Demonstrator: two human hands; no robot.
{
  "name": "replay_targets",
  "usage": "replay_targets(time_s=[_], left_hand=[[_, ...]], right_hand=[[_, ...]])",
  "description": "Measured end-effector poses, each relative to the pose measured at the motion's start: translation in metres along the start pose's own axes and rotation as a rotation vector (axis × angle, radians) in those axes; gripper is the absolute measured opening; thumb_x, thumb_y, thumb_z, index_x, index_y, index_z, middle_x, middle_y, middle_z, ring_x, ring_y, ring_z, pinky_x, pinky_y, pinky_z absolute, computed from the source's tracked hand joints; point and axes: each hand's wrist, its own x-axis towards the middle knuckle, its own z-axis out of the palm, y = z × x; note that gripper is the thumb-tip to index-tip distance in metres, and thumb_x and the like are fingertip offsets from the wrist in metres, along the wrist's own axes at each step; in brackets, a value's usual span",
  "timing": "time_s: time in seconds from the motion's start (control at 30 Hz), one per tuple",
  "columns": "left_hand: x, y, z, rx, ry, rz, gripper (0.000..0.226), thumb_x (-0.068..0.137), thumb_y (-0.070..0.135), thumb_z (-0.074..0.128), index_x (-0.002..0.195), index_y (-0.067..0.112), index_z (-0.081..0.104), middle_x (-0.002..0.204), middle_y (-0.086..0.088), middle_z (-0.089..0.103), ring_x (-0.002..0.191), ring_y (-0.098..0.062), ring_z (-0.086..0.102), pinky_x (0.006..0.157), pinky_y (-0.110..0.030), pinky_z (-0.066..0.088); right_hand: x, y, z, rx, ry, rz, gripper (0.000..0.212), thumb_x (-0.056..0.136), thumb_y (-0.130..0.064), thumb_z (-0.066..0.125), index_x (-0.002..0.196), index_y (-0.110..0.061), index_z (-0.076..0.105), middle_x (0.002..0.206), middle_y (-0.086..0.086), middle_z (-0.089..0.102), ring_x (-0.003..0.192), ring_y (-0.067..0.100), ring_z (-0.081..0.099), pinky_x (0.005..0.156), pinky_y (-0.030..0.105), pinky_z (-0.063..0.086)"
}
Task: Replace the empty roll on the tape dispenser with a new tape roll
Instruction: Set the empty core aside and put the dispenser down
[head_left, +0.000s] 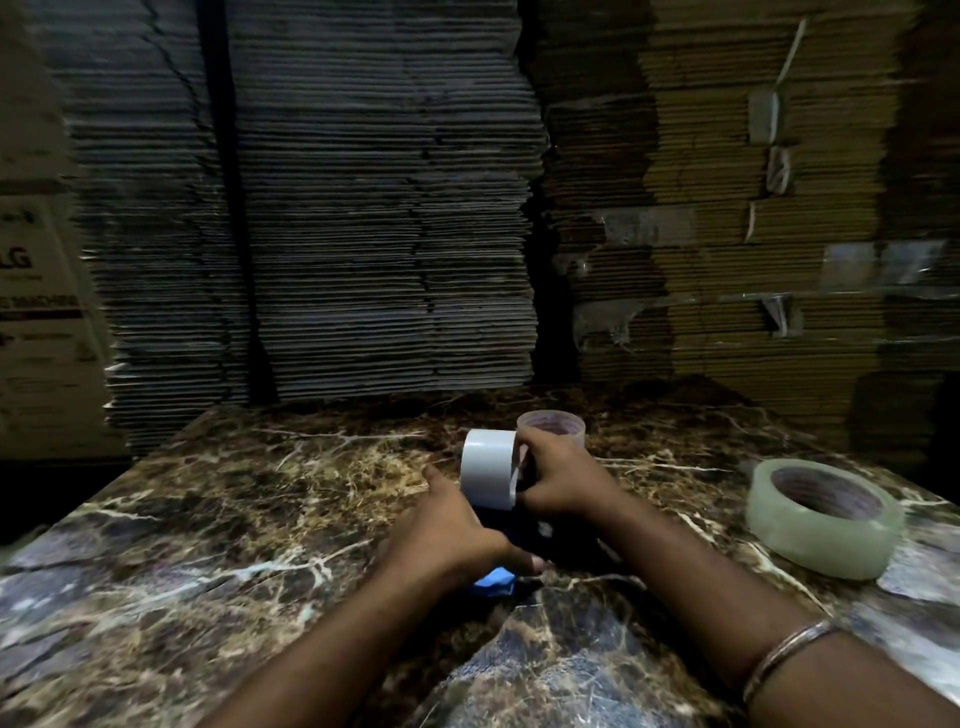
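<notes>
A dark tape dispenser (540, 530) with a blue handle end (493, 581) lies on the marble table (208, 519), mostly hidden by my hands. A white roll (488, 467) stands on edge at its front. My left hand (452, 530) grips the dispenser's handle, its forefinger pointing out along the table. My right hand (558, 478) curls its fingers round the right side of the white roll. Just behind it stands an empty cardboard core (551, 423). A full clear tape roll (823, 514) lies flat at the right.
Tall stacks of flattened cardboard (363, 208) rise like a wall right behind the table's far edge. A printed carton (41, 322) stands at the left. Strips of clear tape (878, 270) hang on the right stack. The table's left edge drops off into darkness.
</notes>
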Motion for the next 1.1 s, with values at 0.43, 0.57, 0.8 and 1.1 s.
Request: replay_targets(time_s=[0.43, 0.57, 0.8, 1.1], left_hand=[[0.011, -0.009, -0.02, -0.047, -0.069, 0.048, 0.089, 0.029, 0.028, 0.088, 0.108, 0.021, 0.048, 0.103, 0.0, 0.064, 0.093, -0.02, 0.062, 0.079, -0.04, 0.056], [0.016, -0.014, -0.031, -0.094, -0.129, 0.069, 0.108, 0.026, 0.026, 0.088, 0.125, 0.021, 0.046, 0.108, 0.0, 0.062, 0.101, -0.022, 0.061, 0.086, -0.043, 0.056], [0.019, -0.02, -0.045, -0.134, -0.194, 0.085, 0.118, 0.046, 0.01, 0.092, 0.146, 0.018, 0.031, 0.117, -0.007, 0.062, 0.107, -0.024, 0.06, 0.083, -0.032, 0.05], [0.024, -0.032, -0.056, -0.167, -0.156, 0.128, 0.112, 0.051, 0.003, 0.091, 0.145, 0.013, 0.033, 0.104, -0.004, 0.069, 0.095, -0.014, 0.064, 0.066, -0.017, 0.051]], right_hand=[[-0.006, 0.001, -0.017, 0.267, -0.248, -0.007, 0.071, 0.064, -0.011, 0.067, 0.133, -0.013, 0.049, 0.121, 0.007, 0.064, 0.113, 0.016, 0.062, 0.093, 0.025, 0.051], [-0.009, 0.003, -0.024, 0.273, -0.327, -0.007, 0.073, 0.073, 0.004, 0.072, 0.136, -0.018, 0.045, 0.127, 0.0, 0.06, 0.118, 0.01, 0.057, 0.093, 0.012, 0.047], [-0.007, 0.01, -0.021, 0.294, -0.305, -0.009, 0.073, 0.064, -0.006, 0.076, 0.13, -0.026, 0.053, 0.122, -0.002, 0.065, 0.112, 0.011, 0.063, 0.099, 0.037, 0.053], [-0.007, 0.009, -0.024, 0.286, -0.303, -0.007, 0.07, 0.063, -0.001, 0.086, 0.126, -0.014, 0.059, 0.118, 0.002, 0.071, 0.11, 0.012, 0.067, 0.098, 0.031, 0.053]])
